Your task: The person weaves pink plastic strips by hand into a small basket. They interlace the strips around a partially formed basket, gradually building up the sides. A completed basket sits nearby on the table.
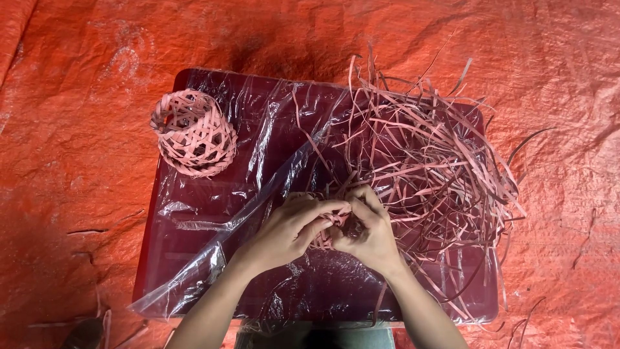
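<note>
**A:** While both hands sit mid-tabletop, what's each grip doing?

**B:** Left hand (292, 226) has fingers curled shut on a small woven piece (329, 234) of pink strips. Right hand (369, 227) is closed on the same piece from the other side. Fingertips of the 2 hands touch over it.

**A:** Where's the piece?

**B:** Between the palms, just above the near-centre of the tabletop (194, 258), mostly hidden by fingers. Can't tell its shape.

**A:** Surface?

**B:** Dark maroon tabletop, covered with crinkled clear plastic sheet (258, 136). Under it all, an orange tarp (77, 77).

**A:** Anything else on it?

**B:** 1 finished woven basket (192, 132), pink, open lattice, lying tilted at the far left corner, well apart from the hands. Big loose tangle of pink strips (426, 161) covers the right half, spilling over the far and right edges. Some strips run from the tangle into the piece in hand.

**A:** Floor?

**B:** A few stray strips (529, 313) on the tarp, near right.
</note>
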